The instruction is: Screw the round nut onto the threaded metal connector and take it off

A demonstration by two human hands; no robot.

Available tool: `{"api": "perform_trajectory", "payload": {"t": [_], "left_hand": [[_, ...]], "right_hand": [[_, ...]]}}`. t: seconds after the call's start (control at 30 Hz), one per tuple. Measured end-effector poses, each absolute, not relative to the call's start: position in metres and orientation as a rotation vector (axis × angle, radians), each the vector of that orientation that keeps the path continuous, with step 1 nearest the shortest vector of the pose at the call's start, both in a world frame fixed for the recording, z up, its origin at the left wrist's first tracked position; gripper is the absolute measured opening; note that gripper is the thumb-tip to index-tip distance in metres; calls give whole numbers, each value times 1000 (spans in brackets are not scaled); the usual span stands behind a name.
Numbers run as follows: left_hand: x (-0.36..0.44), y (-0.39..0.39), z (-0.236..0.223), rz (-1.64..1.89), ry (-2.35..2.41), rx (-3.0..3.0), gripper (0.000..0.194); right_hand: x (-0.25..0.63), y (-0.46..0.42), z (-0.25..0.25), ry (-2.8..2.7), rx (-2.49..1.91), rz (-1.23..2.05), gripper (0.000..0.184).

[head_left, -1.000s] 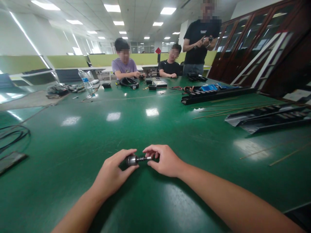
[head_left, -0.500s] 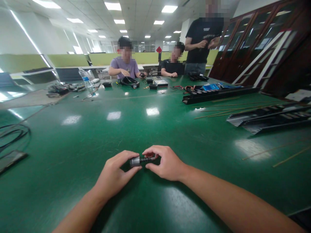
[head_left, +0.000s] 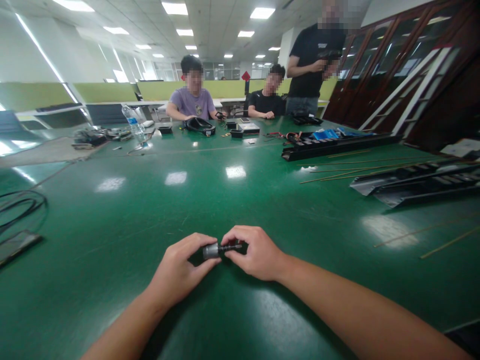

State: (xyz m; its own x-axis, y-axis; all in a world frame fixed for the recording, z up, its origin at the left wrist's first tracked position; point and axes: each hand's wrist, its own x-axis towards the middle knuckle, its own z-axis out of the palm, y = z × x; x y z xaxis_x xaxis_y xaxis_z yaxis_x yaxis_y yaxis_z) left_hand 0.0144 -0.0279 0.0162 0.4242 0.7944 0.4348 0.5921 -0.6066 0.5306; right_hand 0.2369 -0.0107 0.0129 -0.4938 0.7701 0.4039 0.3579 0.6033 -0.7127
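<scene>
A small grey metal cylinder [head_left: 211, 251] with a thin, dark, ridged shaft [head_left: 231, 247] lies roughly level, low over the table. My left hand [head_left: 174, 270] pinches the cylinder between thumb and fingers, from the left. From the other side, my right hand [head_left: 258, 254] curls around the shaft, thumb and fingertips closed on it close to the cylinder. The shaft's pale tip points right, into the hollow of my right hand. Exactly what the part is cannot be made out.
Beneath is a glossy green table [head_left: 210, 200]. Black metal channels [head_left: 412, 182] and thin rods [head_left: 337, 176] lie at right. A phone-like slab [head_left: 18, 247] and coiled cable [head_left: 22, 205] are at left. Two people sit across, another stands by a ladder [head_left: 416, 90].
My right thumb and fingertips have drawn in onto the shaft beside the cylinder. The cylinder has shifted slightly to the right with my left hand.
</scene>
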Motion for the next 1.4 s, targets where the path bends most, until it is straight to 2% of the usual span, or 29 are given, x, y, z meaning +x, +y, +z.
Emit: {"api": "perform_trajectory", "payload": {"t": [0.27, 0.53, 0.8, 1.4], "left_hand": [[13, -30, 18, 999, 1197, 2407, 25], [16, -30, 19, 999, 1184, 2398, 21], [17, -31, 17, 1007, 1184, 2382, 23], [18, -32, 14, 1062, 1214, 2416, 25]], "right_hand": [[236, -10, 13, -2124, -903, 729, 13], [238, -11, 14, -2116, -900, 712, 24], [236, -12, 13, -2089, -886, 735, 16], [235, -9, 10, -2061, -927, 785, 13]]}}
